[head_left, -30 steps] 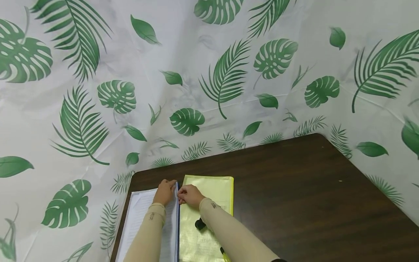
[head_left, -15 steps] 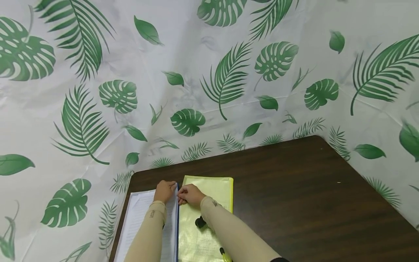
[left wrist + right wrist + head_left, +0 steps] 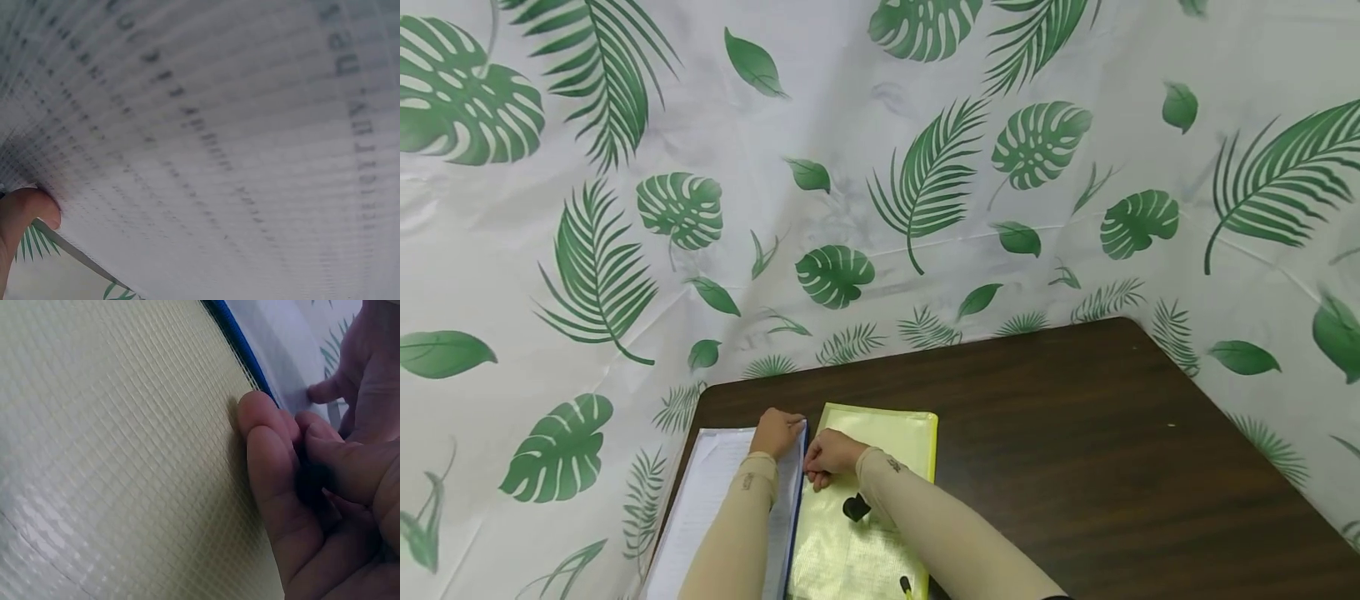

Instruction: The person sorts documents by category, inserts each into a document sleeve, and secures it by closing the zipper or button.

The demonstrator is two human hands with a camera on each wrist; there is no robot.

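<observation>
The blue-edged mesh pouch [image 3: 730, 500] with printed sheets inside lies at the table's [image 3: 1075, 467] left near corner, touching the yellow mesh pouch [image 3: 865, 533] beside it, and both hands work at its far right corner. The left hand [image 3: 777, 432] curls over that corner, thumb [image 3: 28, 212] pressed to the sheets, while the right hand [image 3: 829, 455] has its fingers [image 3: 269, 462] bunched as if pinching something small by the blue edge [image 3: 240, 340]; what it pinches is hidden. If that is a zipper pull, I judge it best to keep the corner pinned flat and draw straight along the edge so the mesh does not bunch.
</observation>
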